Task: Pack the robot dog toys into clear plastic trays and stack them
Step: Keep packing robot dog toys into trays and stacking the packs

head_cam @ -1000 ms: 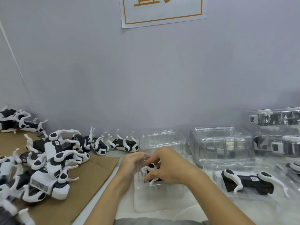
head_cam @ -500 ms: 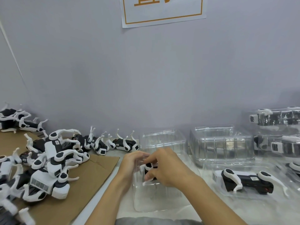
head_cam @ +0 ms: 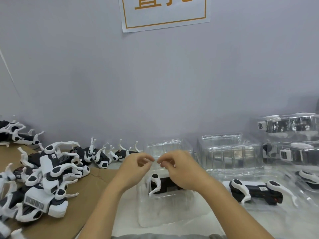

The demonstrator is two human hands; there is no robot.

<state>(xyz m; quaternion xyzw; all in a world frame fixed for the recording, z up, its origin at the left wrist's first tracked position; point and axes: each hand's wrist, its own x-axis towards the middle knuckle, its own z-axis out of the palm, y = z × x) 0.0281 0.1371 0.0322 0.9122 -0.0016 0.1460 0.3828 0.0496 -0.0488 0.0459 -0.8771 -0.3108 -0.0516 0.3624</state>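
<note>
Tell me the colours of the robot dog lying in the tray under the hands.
Black body with white legs: robot dog, head view.

Toy dog (head_cam: 158, 185) half behind right hand (head_cam: 181, 171).

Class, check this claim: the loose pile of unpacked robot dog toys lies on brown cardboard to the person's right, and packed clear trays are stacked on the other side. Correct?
Sides are swapped. In the head view, the loose robot dog toys lie on brown cardboard at the person's left; the packed clear trays are stacked at the right.
</note>
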